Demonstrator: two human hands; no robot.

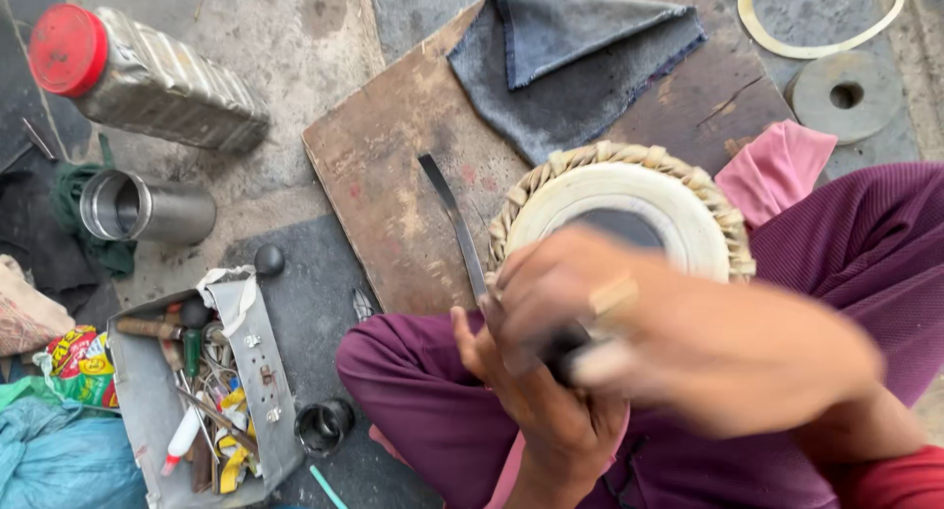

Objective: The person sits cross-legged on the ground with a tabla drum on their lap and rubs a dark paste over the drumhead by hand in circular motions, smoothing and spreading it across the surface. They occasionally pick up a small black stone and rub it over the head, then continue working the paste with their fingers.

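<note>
1. The drum (629,209), a small round hand drum with a pale skin head, a dark centre patch and a braided straw-coloured rim, rests in the person's lap against the maroon trousers (433,391), with its far edge over the wooden board (393,145).
2. The right hand (590,302) lies over the near rim of the drum. Its fingers are curled closed around a short dark object; motion blur prevents identification of that object.
3. The left hand (531,391) sits below the right, thumb raised. It grips the near end of a long thin blade (454,224), which runs up and away across the board just beside the drum's left edge.
4. Handling judgement: the shell appears rigid and moderately heavy. The stretched skin is thin and likely to dent or puncture. The braid offers a rough, non-slip surface.
5. Recommended hold: take the drum by the braided rim or the body below it, never by the skin.
6. Surroundings: a folded grey cloth (570,66) lies on the board's far end; a pink cloth (777,170) lies right of the drum; an open metal toolbox (265,371), a steel cup (143,209) and a red-capped bottle (138,71) lie well apart to the left.
</note>
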